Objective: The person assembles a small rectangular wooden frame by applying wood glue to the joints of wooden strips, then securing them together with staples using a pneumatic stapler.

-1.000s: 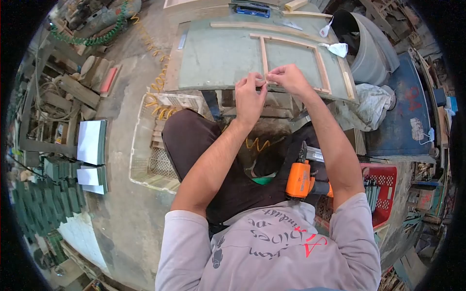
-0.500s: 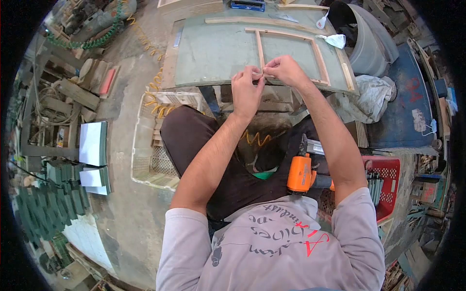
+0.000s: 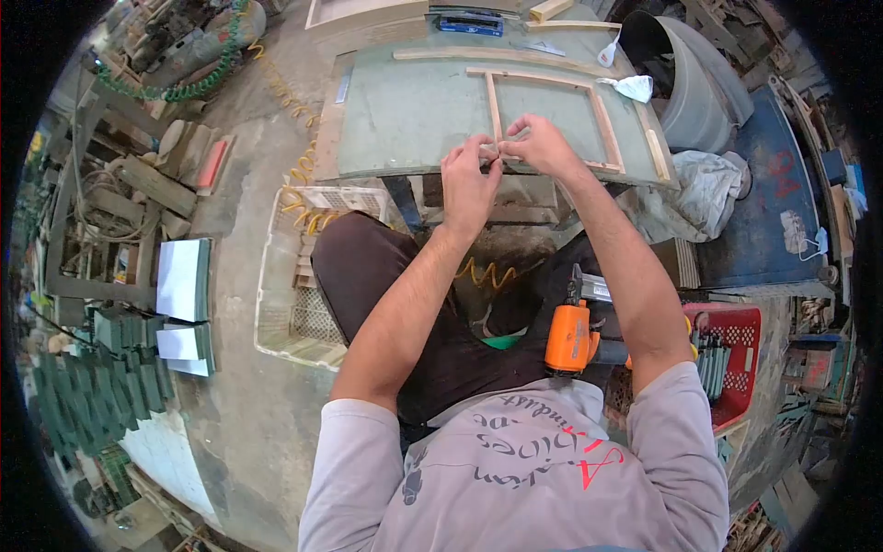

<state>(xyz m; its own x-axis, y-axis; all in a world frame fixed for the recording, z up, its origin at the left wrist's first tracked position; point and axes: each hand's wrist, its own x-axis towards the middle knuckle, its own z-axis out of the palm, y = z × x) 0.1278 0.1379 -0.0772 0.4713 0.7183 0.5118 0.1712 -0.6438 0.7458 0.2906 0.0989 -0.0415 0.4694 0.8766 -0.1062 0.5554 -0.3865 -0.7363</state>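
A frame of thin wooden strips [image 3: 604,129] lies on the worktable, its near left corner at my fingertips. My left hand [image 3: 471,179] is at that corner with thumb and fingers pinched together; what is between them is too small to name. My right hand [image 3: 543,147] meets it from the right, its thumb and forefinger closed near the same corner, and their hold is partly hidden. Across my right thigh lies an orange nail gun [image 3: 568,339], touched by neither hand.
The greenish worktable [image 3: 405,120] carries a long wooden strip [image 3: 497,57], a blue box [image 3: 470,25] and a white bottle [image 3: 608,52]. A white crate [image 3: 268,308] stands at left, a red crate [image 3: 752,363] at right. A yellow coiled hose [image 3: 299,170] hangs nearby.
The whole view has shifted slightly downward. My right fingers have lifted and spread a little at the frame's corner, while my left hand stays pinched there.
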